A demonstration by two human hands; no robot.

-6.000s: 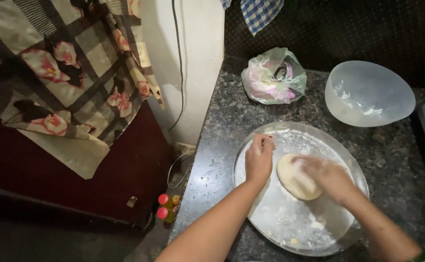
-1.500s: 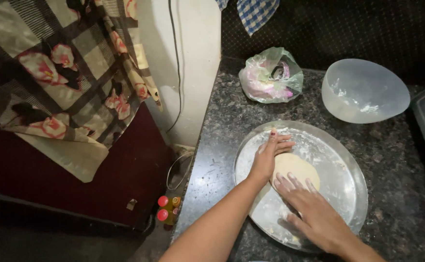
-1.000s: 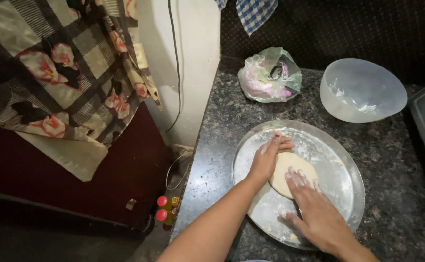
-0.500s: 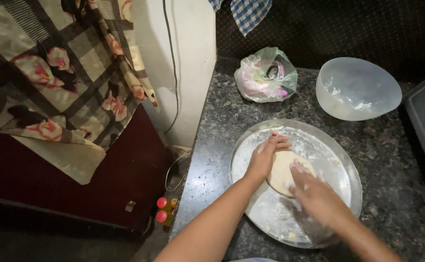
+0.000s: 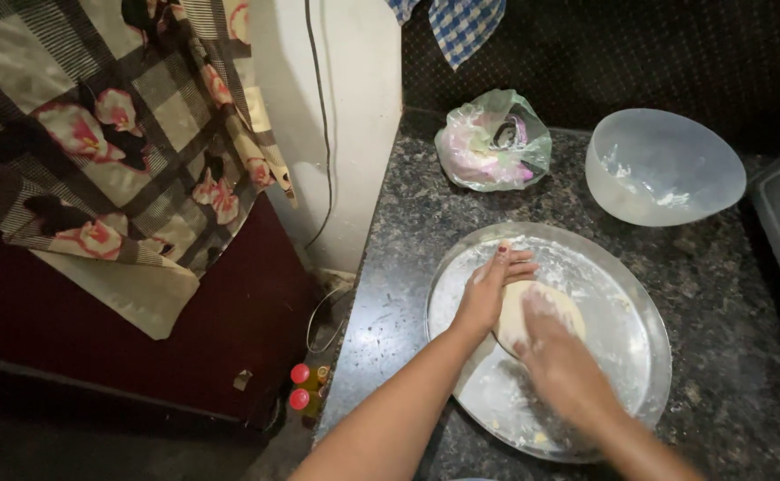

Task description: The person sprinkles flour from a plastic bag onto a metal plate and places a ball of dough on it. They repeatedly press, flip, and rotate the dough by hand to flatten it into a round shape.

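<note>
The tray [image 5: 626, 267] sat on the near middle of the counter [image 5: 408, 223], and the dough [image 5: 540, 307] lay in it, a little left of centre. The left hand [image 5: 488, 289] rested on the dough's left edge, the right hand [image 5: 559, 356] on its near side. Beyond the tray, far left, sat the plastic bag [image 5: 492, 142]; far right, the bowl [image 5: 666, 165]. A cloth [image 5: 114, 151] hung well left, off the counter.
</note>
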